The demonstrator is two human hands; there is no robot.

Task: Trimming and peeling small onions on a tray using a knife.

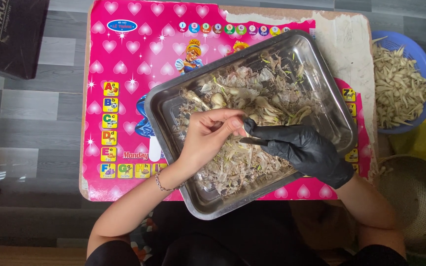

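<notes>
Two hands meet over one small pale garlic clove, pinched between the fingertips above the middle of the steel tray. The left hand, bare with a thin bracelet at the wrist, is curled shut on the clove from the left. The right hand, in a black glove, is closed too, its thumb and forefinger on the same clove; a slim dark shape lies under its fingers, perhaps a small blade, though I cannot tell for sure.

To peel well here, it seems best to keep the clove steady in the bare fingers and let the gloved fingertips lift only the dry skin, working low over the tray so the scraps fall in. Light pressure should spare the flesh from bruising.

Below lies a heap of papery skins and unpeeled cloves, spread across most of the tray. The tray sits askew on a pink desk printed with hearts and coloured letter squares. Well apart to the right, a blue basket holds pale peeled pieces, and a round mesh strainer stands on the floor near the right forearm.
</notes>
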